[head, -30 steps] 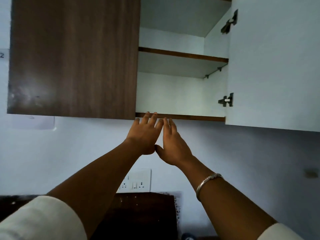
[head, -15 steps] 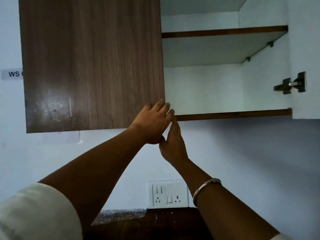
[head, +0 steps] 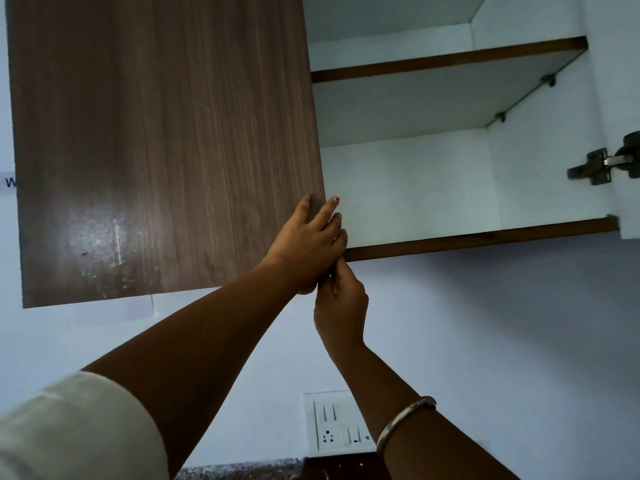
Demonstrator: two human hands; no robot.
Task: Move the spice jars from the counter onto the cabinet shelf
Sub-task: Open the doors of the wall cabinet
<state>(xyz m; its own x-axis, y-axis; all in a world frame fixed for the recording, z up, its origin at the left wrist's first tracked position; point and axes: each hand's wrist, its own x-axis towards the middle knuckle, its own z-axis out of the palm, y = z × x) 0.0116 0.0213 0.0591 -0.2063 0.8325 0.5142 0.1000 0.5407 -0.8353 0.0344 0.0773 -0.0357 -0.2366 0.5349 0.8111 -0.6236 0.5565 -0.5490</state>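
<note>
No spice jar is in view. The wall cabinet has a closed brown left door (head: pixel 166 150) and an open right half with a bare lower shelf (head: pixel 485 237) and a bare upper shelf (head: pixel 450 60). My left hand (head: pixel 308 244) lies on the lower right corner of the left door, thumb on its face and straight fingers reaching past its edge. My right hand (head: pixel 341 306) is just beneath, fingers curled up at the door's bottom corner and partly hidden under my left palm.
The open right door (head: pixel 628 98) hangs at the far right on a metal hinge (head: pixel 595 166). A white wall socket (head: pixel 336 427) sits below my hands. A dark speckled counter edge (head: pixel 242 471) shows at the bottom.
Both hands have shifted left from the lower shelf's front edge to the left door's lower corner. My right hand's fingers have curled. The view has swung right and closer.
</note>
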